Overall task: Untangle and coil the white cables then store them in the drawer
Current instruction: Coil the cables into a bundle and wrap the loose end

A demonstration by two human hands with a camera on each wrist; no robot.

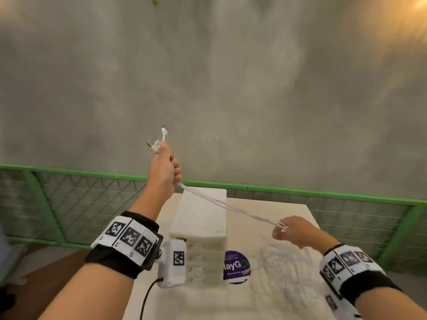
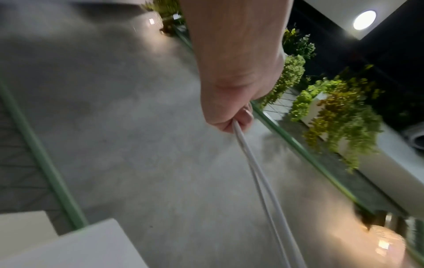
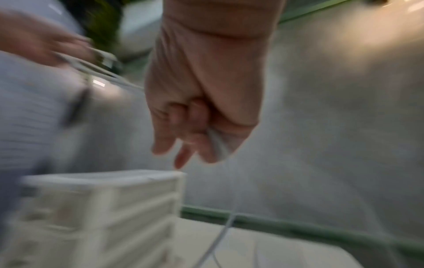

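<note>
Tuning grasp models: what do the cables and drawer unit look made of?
White cables: likely smooth plastic-jacketed, flexible; strands run taut between left hand and right hand.
Drawer unit: probably matte white moulded plastic; ribbed fronts, blurred.

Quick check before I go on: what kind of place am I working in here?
Probably a balcony or terrace corner, though that is a guess: a bare grey concrete wall, a green mesh railing behind the white table, and trailing green plants under a round ceiling light.
</note>
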